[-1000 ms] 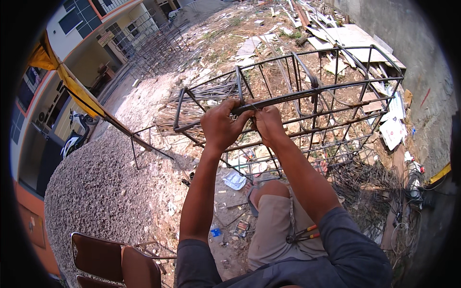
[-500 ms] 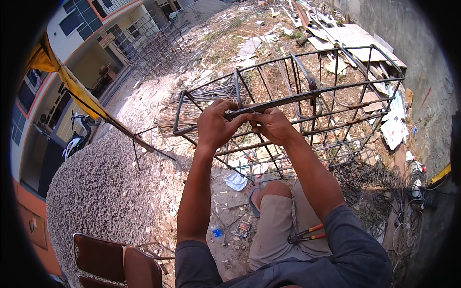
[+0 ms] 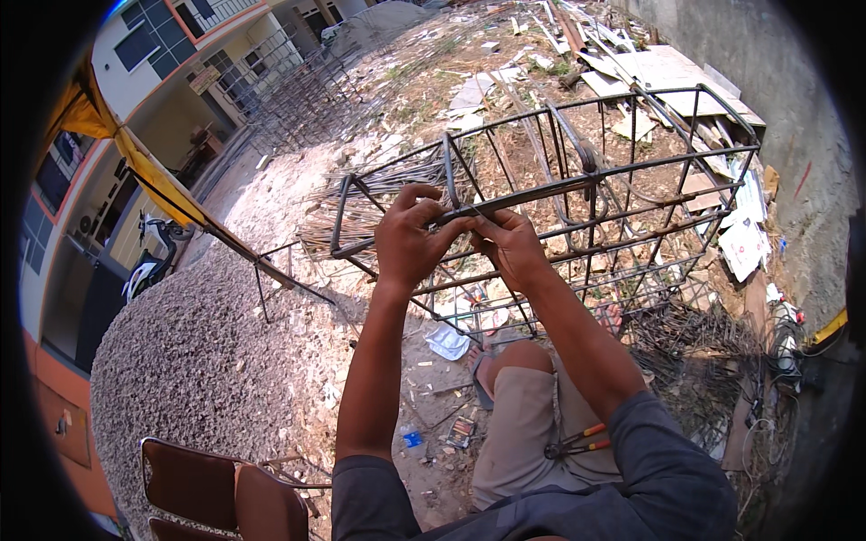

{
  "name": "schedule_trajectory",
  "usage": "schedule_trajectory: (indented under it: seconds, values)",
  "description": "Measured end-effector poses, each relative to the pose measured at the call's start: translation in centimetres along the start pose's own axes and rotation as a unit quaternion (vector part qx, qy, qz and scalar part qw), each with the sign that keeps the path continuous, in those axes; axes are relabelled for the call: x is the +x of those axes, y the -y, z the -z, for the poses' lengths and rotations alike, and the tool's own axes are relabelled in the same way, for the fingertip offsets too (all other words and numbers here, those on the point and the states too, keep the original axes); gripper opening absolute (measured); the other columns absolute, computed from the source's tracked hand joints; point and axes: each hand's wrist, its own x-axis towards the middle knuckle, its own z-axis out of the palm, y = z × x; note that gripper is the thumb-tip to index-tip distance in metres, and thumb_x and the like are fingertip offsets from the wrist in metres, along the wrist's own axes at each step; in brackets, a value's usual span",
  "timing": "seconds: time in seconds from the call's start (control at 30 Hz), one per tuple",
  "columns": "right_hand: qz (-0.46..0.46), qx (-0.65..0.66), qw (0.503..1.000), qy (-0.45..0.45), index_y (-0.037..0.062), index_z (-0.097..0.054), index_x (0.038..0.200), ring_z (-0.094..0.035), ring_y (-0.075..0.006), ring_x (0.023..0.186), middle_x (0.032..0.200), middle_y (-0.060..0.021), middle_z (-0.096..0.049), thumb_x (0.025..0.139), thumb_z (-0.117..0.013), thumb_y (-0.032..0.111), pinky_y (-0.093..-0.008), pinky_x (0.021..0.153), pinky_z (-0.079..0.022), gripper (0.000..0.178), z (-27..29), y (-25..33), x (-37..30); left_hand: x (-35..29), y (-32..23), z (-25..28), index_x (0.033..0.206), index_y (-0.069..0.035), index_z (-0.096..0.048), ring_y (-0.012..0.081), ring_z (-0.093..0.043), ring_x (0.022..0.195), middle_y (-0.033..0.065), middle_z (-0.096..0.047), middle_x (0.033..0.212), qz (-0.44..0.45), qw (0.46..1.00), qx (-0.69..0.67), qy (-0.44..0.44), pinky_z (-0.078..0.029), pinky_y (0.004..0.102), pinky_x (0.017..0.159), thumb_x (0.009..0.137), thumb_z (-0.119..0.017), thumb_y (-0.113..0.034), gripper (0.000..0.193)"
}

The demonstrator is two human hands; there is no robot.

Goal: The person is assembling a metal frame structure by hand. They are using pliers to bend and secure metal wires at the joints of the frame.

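Observation:
A long rebar cage (image 3: 651, 169) of dark steel bars and rectangular stirrups stands in front of me. Both hands meet at its near upper bar, close to a stirrup toward the left end. My left hand (image 3: 410, 242) curls over the bar, its thumb reaching to the right hand's fingertips. Fingers bent, my right hand (image 3: 511, 250) pinches at the same spot from the right. A thin tie wire (image 3: 475, 210) shows at the fingertips; its ends are hidden. Pincers (image 3: 578, 440) with orange-red handles lie across my lap.
A gravel heap (image 3: 194, 352) and brown chairs (image 3: 189, 482) are at the left. Loose steel rods (image 3: 338, 221) lie behind the cage's left end. A concrete wall (image 3: 789, 126) and scattered boards (image 3: 667, 72) bound the right. A yellow tarp (image 3: 149, 167) hangs at the left.
Both hands stay at the same joint, with the fingertips shifted slightly and drawn closer together. The whole view has moved a little.

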Motion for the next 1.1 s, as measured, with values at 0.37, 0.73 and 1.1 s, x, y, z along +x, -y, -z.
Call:
schedule_trajectory:
  seconds: [0.37, 0.73, 1.1]
  values:
    - [0.004, 0.023, 0.995, 0.096, -0.0003, -0.066, 0.129, -0.066, -0.0133, 0.101, 0.119, -0.0058, -0.069, 0.101, -0.055, 0.006, -0.0352, 0.093, -0.054, 0.031, 0.0, 1.1, -1.1, 1.9, 0.6, 0.5, 0.083, -0.007, -0.076, 0.0331, -0.068, 0.079, 0.0075, -0.067, 0.083, 0.059, 0.981, 0.095, 0.159, -0.050, 0.0453, 0.068, 0.087, -0.070, -0.066, 0.059]
    - [0.119, -0.232, 0.963, -0.068, 0.0017, -0.067, 0.129, -0.066, -0.0119, 0.087, 0.106, -0.0057, -0.072, 0.106, -0.058, 0.028, -0.0260, 0.075, -0.052, 0.036, -3.3, 3.2, -4.8, 4.1, 1.8, 1.3, 0.101, 0.000, -0.079, 0.0120, -0.060, 0.077, 0.0056, -0.073, 0.082, 0.184, 0.936, -0.060, 0.293, -0.049, 0.0354, 0.073, 0.087, -0.083, -0.041, 0.043]
    - [0.397, -0.402, 0.812, -0.147, 0.0002, -0.072, 0.121, -0.070, -0.0144, 0.089, 0.112, -0.0115, -0.071, 0.099, -0.060, -0.002, -0.0282, 0.077, -0.057, 0.025, -4.9, -0.7, -3.1, 5.7, 3.9, 0.9, 0.092, -0.001, -0.078, 0.0057, -0.050, 0.062, -0.0036, -0.062, 0.069, 0.109, 0.897, -0.224, 0.366, -0.042, 0.0288, 0.057, 0.093, -0.078, -0.038, 0.038]
